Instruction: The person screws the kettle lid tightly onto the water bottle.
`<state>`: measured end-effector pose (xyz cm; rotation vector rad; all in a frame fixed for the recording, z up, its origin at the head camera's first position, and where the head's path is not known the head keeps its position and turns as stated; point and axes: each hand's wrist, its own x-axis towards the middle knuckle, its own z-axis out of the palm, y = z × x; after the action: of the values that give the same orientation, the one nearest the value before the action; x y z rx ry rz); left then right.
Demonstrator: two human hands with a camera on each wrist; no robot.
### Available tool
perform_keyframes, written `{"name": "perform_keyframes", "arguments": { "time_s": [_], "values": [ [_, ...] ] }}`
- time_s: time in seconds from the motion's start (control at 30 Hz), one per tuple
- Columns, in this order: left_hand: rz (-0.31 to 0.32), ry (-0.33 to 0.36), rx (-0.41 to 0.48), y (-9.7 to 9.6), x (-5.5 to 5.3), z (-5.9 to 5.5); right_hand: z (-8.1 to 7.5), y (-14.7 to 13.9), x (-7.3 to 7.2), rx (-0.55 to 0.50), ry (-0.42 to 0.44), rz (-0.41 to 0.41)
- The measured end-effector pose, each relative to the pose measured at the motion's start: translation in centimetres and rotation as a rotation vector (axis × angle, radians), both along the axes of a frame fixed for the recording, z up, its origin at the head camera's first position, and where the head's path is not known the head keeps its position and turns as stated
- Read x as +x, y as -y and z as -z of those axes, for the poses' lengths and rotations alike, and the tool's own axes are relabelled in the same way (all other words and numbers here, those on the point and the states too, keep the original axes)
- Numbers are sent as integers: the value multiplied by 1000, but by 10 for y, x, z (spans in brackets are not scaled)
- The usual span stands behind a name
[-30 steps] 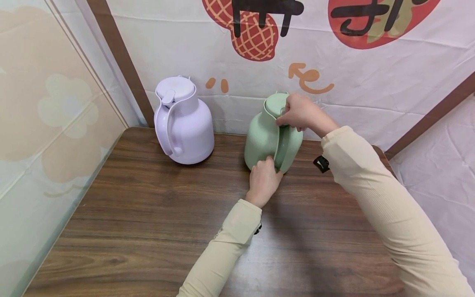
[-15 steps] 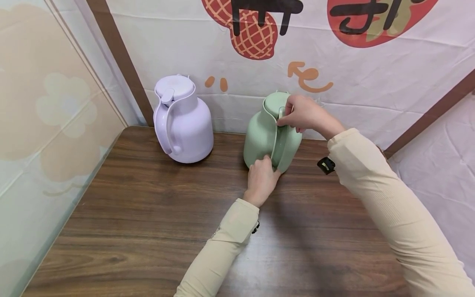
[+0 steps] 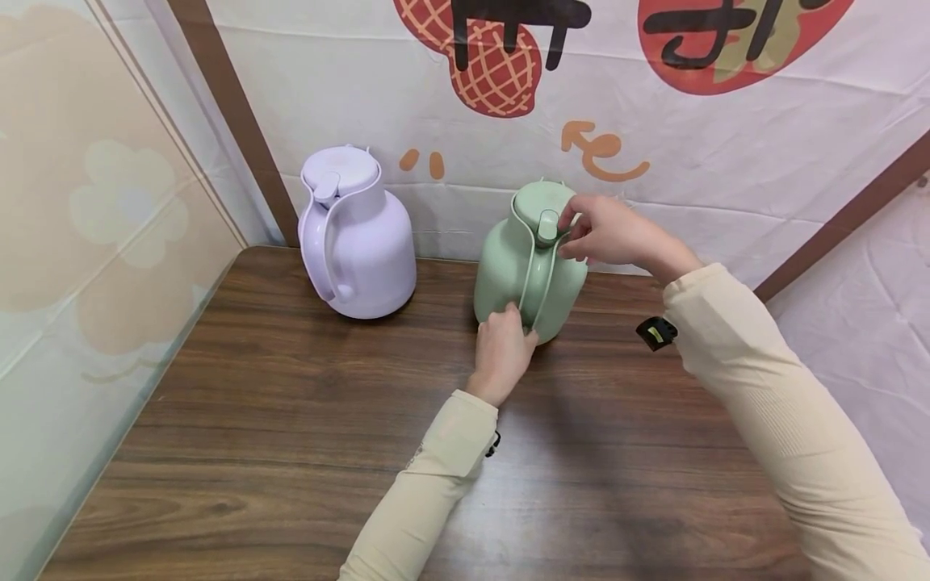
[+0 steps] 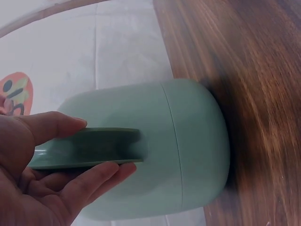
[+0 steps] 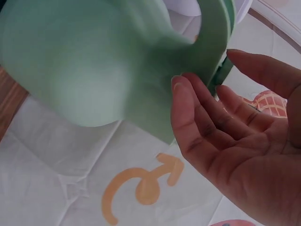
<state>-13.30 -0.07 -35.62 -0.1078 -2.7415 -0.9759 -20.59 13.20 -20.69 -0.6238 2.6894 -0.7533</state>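
A green insulated jug stands upright at the back of the table, its handle facing the front. My left hand grips the lower handle; in the left wrist view the thumb lies along one edge and the fingers along the other. Beside the lid, my right hand hovers with fingers loosely bent, fingertips right at the jug's rim. The lid's lever shows uncovered. In the right wrist view the right hand holds nothing, its thumb apart from the fingers.
A lilac jug of the same shape stands to the left, handle toward the front left. Behind both hangs a white printed cloth. The brown wooden table stretches toward the front.
The green jug has turned so its handle swings left toward the front. My right hand has left the lever and moved right; my left hand has shifted slightly left with the handle.
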Motion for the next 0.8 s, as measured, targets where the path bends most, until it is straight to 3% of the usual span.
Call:
{"name": "perform_keyframes", "arguments": {
  "time_s": [0.47, 0.63, 0.8],
  "values": [
    [-9, -7, -33, 10, -1, 1, 29, -29, 6, -44, -47, 10],
    [-26, 4, -24, 14, -1, 1, 52, -41, 6, -30, -70, 11],
    [-41, 11, -12, 19, -1, 1, 84, -52, 11, -20, -34, 9]
  ]
}}
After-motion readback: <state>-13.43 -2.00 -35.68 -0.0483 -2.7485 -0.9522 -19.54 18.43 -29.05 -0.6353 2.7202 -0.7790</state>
